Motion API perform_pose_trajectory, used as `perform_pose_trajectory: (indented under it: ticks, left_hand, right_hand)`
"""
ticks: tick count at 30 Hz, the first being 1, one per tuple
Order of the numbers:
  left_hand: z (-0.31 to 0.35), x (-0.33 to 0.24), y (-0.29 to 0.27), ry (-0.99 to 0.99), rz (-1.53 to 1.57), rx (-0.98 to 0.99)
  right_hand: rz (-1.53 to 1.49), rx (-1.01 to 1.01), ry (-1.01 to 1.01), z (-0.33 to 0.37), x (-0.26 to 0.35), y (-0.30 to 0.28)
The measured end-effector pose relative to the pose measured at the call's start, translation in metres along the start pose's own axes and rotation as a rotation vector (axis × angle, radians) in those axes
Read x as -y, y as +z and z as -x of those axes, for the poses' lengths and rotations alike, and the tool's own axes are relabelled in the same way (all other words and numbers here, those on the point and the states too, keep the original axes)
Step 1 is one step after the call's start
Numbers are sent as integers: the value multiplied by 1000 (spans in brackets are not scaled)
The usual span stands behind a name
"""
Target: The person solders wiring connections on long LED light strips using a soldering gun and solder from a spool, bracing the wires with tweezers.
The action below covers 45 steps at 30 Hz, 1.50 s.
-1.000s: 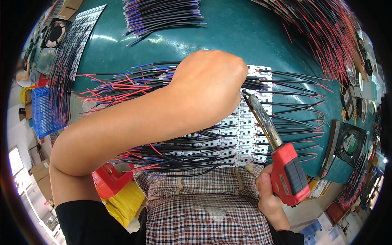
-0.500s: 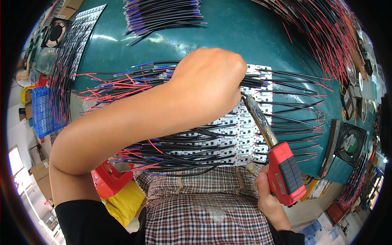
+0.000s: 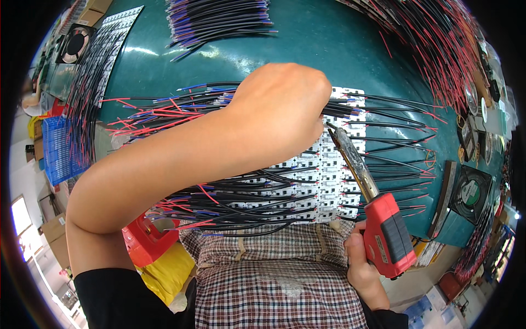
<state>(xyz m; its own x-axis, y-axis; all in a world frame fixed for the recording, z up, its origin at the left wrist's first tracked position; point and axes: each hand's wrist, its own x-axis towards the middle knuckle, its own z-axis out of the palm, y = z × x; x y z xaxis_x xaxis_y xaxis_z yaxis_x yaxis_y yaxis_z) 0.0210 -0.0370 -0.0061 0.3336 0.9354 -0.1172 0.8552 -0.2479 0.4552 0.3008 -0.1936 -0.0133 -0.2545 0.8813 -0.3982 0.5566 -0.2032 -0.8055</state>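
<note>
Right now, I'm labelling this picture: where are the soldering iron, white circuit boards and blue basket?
Soldering iron [image 3: 378, 209], head view: handle's front.
White circuit boards [image 3: 329, 179], head view: exposed middle.
Blue basket [image 3: 55, 152], head view: side.

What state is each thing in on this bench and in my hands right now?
Left hand: curled on black wires, fingertips hidden
Black wires: bundled, ends jutting right past that hand
Right hand: closed on the soldering iron
Soldering iron: held, tip beside the left hand; heat can't be told
White circuit boards: lying flat, wires along the right edge
Upper wire stack: lying roughly side by side
Yellow bag: crumpled
</note>
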Motion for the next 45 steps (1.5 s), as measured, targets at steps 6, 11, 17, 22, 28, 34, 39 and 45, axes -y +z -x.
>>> perform_pose_trajectory:
  ticks: [6,11,17,22,28,34,39,45]
  left_hand:
    - [-1,-2,-1,-28,7,31]
    - [2,-11,-9,-64,76,60]
    - [9,-8,-11,-35,8,-29]
    - [14,-13,-13,103,-16,-295]
    - [26,-18,-4,-85,136,-92]
    - [28,-12,11,-21,-20,-116]
    - [28,-14,11,-18,-45,-124]
    - [28,-13,14,11,-63,-128]
  right_hand:
    - [31,-37,66,0,3,-1]
    - [-50,-56,-37,4,-6,1]
    - [-54,-162,-58,13,-10,-3]
    - [-93,-163,-27,18,-13,-4]
    - [96,-36,-113,23,-15,-13]
    - [-7,-18,115,15,-8,-7]
    - [-5,-9,107,12,-9,-7]
    - [-14,-70,-7,6,-5,0]
